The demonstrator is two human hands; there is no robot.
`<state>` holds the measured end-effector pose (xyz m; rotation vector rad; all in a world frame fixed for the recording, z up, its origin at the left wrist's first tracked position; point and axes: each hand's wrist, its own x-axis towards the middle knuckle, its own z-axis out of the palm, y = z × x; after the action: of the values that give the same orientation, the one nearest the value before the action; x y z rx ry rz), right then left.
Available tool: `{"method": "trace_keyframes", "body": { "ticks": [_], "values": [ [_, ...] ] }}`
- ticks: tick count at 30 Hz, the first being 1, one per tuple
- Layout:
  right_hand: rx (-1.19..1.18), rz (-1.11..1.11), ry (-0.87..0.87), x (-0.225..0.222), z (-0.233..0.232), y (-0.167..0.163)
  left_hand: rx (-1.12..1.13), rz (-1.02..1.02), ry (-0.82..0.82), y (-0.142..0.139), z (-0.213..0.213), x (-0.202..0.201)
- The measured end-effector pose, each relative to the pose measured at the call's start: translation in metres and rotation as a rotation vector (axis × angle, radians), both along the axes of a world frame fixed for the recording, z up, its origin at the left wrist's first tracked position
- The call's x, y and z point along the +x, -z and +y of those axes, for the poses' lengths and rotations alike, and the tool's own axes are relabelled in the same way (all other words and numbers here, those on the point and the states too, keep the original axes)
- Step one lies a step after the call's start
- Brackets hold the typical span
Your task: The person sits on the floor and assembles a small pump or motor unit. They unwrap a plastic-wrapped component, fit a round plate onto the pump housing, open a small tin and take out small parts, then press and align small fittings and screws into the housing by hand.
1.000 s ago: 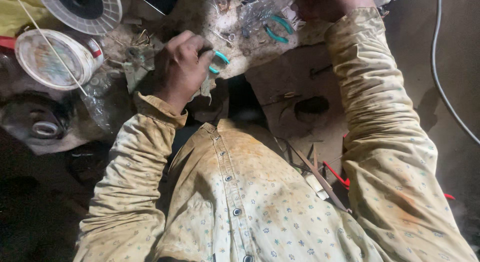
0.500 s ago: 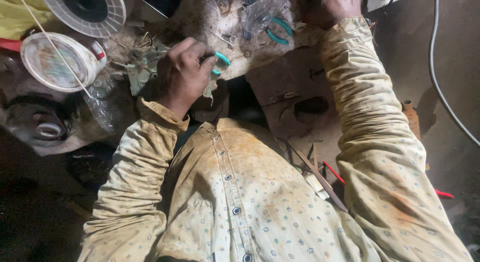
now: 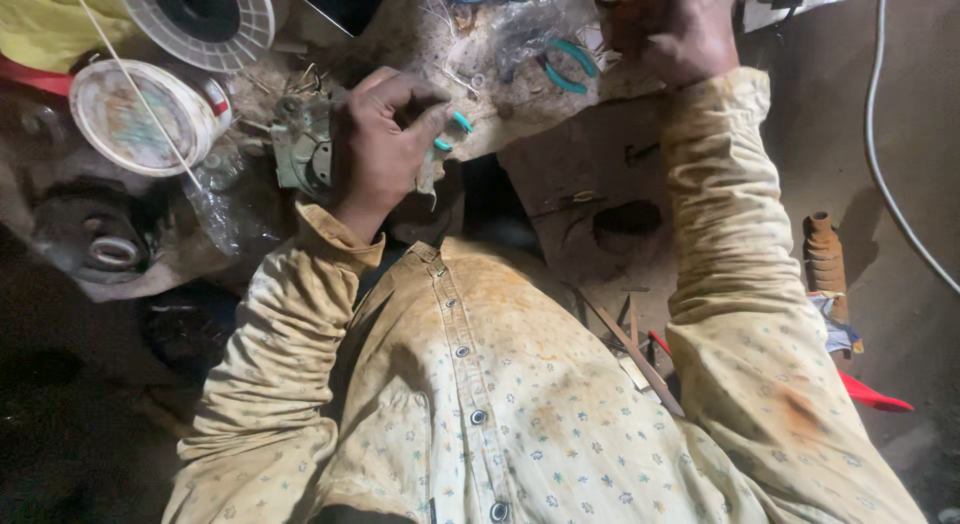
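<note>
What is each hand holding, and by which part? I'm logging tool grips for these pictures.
The left hand is closed around the teal handles of a small hand tool, its head hidden. The right hand grips something at the top edge; what cannot be told.

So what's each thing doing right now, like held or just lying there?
Left hand: closed around a teal-handled tool.
Right hand: gripping something at the top edge; I cannot tell what.
Teal-handled pliers: lying loose on the bench, untouched.
White spool: lying flat.
Round tub: lying on its side, a thin strand across it.
White cable: trailing along the floor.
</note>
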<state>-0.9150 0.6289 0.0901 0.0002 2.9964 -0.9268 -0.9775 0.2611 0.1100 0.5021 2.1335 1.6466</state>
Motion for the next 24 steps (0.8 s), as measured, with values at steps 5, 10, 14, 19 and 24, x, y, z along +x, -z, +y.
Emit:
{"method": "trace_keyframes", "body": {
  "ticks": [5,10,14,19,24],
  "values": [
    [-1.110,0.010,0.315,0.027,-0.045,-0.050,0.428,-0.654,-0.177,-0.017,0.008,0.000],
    [-1.298,0.077,0.164,0.037,-0.125,-0.113,0.741,-0.908,-0.156,-0.057,0.016,0.010],
    [-1.003,0.157,0.171,0.037,-0.166,-0.150,0.808,-0.963,-0.106,-0.085,0.013,0.022],
    [-0.772,0.244,0.169,0.038,-0.185,-0.170,0.904,-0.931,-0.066,-0.100,0.011,0.032],
    [-0.323,0.429,0.099,0.042,-0.193,-0.174,0.902,-0.985,-0.053,-0.113,0.006,0.040]
  ]
}}
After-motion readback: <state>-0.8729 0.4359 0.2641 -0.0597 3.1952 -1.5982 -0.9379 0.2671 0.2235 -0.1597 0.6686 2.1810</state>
